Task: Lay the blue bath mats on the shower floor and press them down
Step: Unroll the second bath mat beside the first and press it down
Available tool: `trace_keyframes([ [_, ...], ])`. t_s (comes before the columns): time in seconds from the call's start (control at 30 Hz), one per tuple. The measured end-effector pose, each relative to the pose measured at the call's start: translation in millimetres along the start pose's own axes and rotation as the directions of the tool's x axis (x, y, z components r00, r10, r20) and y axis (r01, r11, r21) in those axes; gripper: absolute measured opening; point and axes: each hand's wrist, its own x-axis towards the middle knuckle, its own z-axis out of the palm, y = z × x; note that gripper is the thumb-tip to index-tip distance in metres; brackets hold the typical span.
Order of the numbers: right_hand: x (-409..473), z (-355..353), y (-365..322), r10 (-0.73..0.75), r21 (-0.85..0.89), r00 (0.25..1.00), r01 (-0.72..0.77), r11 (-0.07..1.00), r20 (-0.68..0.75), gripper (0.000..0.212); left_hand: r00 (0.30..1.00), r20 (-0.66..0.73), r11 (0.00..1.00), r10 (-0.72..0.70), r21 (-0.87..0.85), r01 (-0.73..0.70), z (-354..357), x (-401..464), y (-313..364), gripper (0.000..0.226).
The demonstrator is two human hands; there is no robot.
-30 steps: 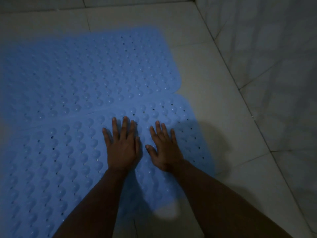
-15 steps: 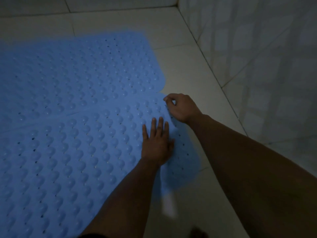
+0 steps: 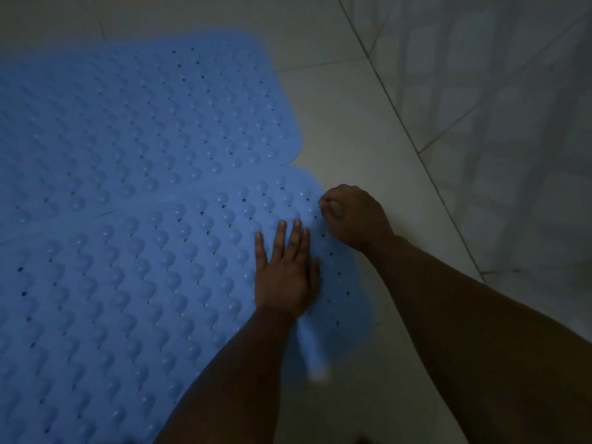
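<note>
Two blue bath mats with raised bumps and small holes lie side by side on the pale tiled shower floor (image 3: 368, 139). The far mat (image 3: 153, 116) fills the upper left; the near mat (image 3: 128, 283) overlaps its edge and runs toward me. My left hand (image 3: 285, 270) lies flat on the near mat close to its right edge, fingers straight. My right hand (image 3: 355, 219) has curled fingers that pinch the near mat's far right corner.
A tiled wall (image 3: 512, 107) rises on the right, meeting the floor along a diagonal line. Bare floor tiles show beyond the mats at the top and between the mats and the wall. The light is dim.
One second ago both hands lay flat side by side on the near mat. My right hand has since moved to the mat's far right corner and curled on its edge; my left hand stays flat.
</note>
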Motion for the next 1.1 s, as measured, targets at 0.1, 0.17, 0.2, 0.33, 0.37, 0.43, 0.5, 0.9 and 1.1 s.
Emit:
trace_keyframes([
  [0.1,-9.5,-15.8,-10.4,-0.047,-0.124,0.992,0.062,0.99,0.118,0.039,0.988,0.156,0.997,0.009,-0.077,0.003,-18.9,9.9,-2.3,0.067],
  [0.17,-26.7,-18.6,-21.8,-0.05,-0.121,0.986,0.069,0.99,0.16,0.041,0.956,0.293,0.992,0.016,-0.123,0.021,-44.6,29.0,-3.2,0.062],
  [0.2,-38.8,-16.0,-27.3,-0.027,-0.09,0.981,0.045,0.995,0.192,0.044,0.94,0.341,0.989,0.013,-0.146,0.039,-61.5,36.4,-3.2,0.057],
  [0.33,-96.0,16.3,-30.8,-0.046,-0.116,0.957,0.083,0.99,0.287,0.064,0.997,0.065,0.989,-0.05,-0.139,0.058,-93.4,20.5,-12.6,0.054],
  [0.37,-105.3,27.5,-28.1,-0.065,-0.126,0.957,0.105,0.986,0.283,0.064,0.998,-0.008,0.987,-0.07,-0.143,0.068,-90.3,8.8,-18.3,0.055],
  [0.43,-119.4,44.6,-27.2,-0.017,-0.13,0.965,0.053,0.99,0.262,0.067,0.993,-0.094,0.988,-0.075,-0.141,0.061,-73.6,-13.2,-29.4,0.057],
  [0.5,-127.6,58.9,-33.3,0.027,-0.158,0.977,0.007,0.987,0.213,0.068,0.987,-0.14,0.989,-0.081,-0.136,0.062,-55.8,-28.8,-41.4,0.056],
  [0.9,-131.9,81.1,-26.0,-0.02,-0.144,0.999,0.026,0.989,0.041,0.074,0.961,-0.272,0.983,-0.05,-0.183,-0.001,-29.2,-47.6,-66.7,0.053],
  [1.1,-122.2,66.9,-24.7,0.043,0.044,0.98,-0.053,0.998,0.195,0.071,0.973,-0.218,0.984,-0.07,-0.176,0.031,-30.2,-52.0,-60.9,0.057],
])
